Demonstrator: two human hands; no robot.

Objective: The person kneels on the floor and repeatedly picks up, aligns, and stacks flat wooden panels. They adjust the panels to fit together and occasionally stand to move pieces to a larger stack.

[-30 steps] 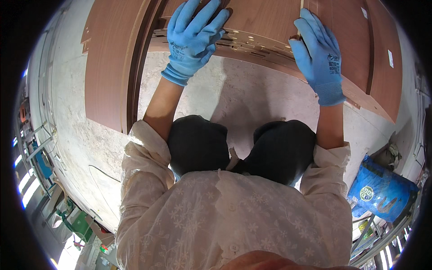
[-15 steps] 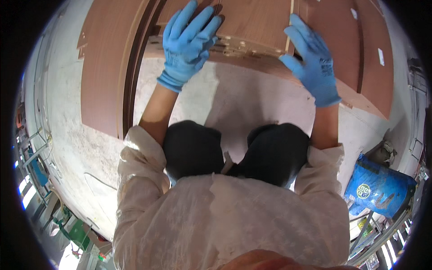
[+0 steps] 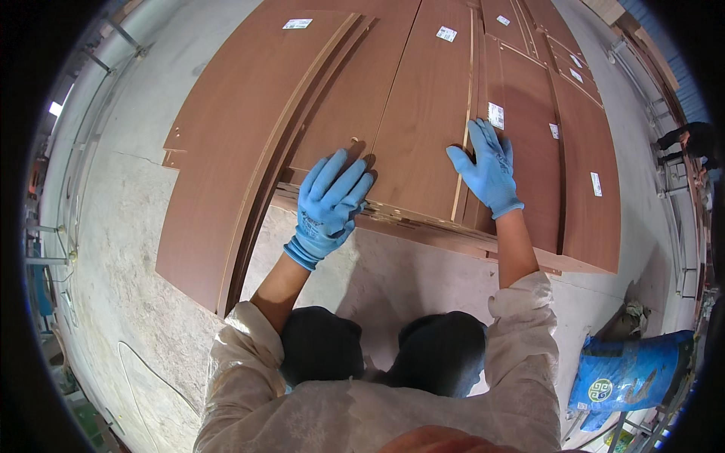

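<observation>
"Knees (image 3: pixel 321 347), nearest?"
"Dark. Then left hand (image 3: pixel 326 202): blue-gloved, fingers extended, grasping nothing visible, on the near end of brown panels (image 3: pixel 424 106)."
"Right hand (image 3: pixel 489 172)?"
"Blue-gloved, thumb spread, fingers laid flat, holding nothing."
"Panels?"
"Stacked flat, beyond the knees."
"Labels (image 3: pixel 446 34)?"
"White, several, on panels."

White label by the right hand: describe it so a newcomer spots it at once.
Start at the stacked brown panels, then find the right hand. The white label sits just beyond its fingertips; the other labels lie farther from that hand.
</observation>
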